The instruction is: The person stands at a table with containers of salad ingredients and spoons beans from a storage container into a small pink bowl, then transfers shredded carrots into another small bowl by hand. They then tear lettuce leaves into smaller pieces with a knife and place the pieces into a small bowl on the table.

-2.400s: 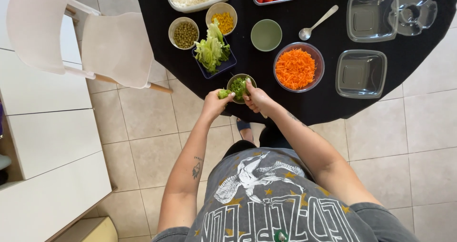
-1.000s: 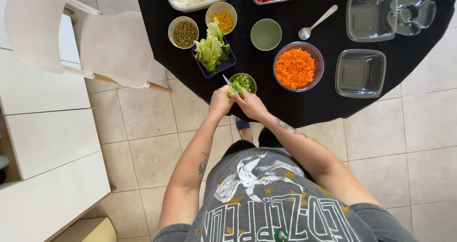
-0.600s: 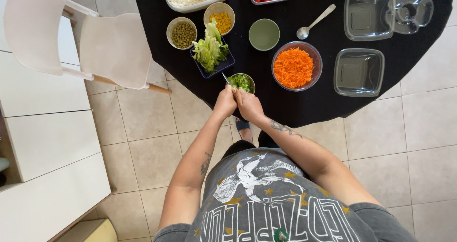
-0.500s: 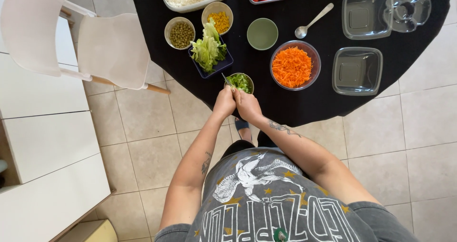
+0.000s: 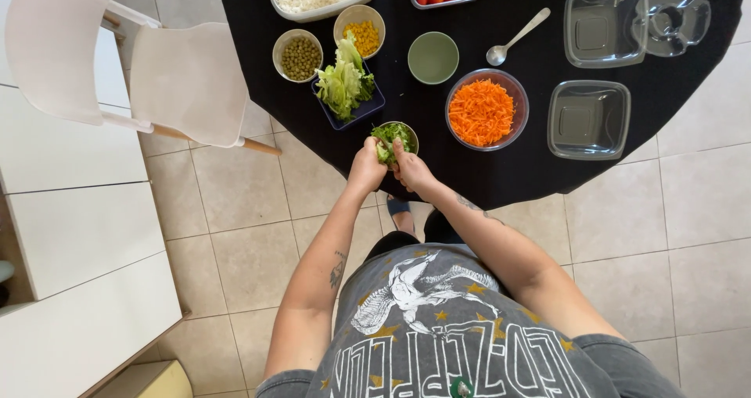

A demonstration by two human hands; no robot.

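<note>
Floor: large square beige ceramic tiles [image 5: 673,226] with pale grout lines, evenly lit, matte, no hard shadows. Round desk covered by a black cloth [image 5: 540,171] occupies the upper centre-right; its curved edge hangs over the tiles. White plastic chair with moulded seat and backrest [image 5: 184,81] stands at the desk's left side, one light wooden leg [image 5: 258,146] angled out over the floor. White flat-fronted cabinet units [image 5: 74,234] run down the left edge, panel seams visible. Pale yellow object [image 5: 160,381] at bottom left, partly cut off, kind unclear. Light diffuse, daylight-like.
</note>
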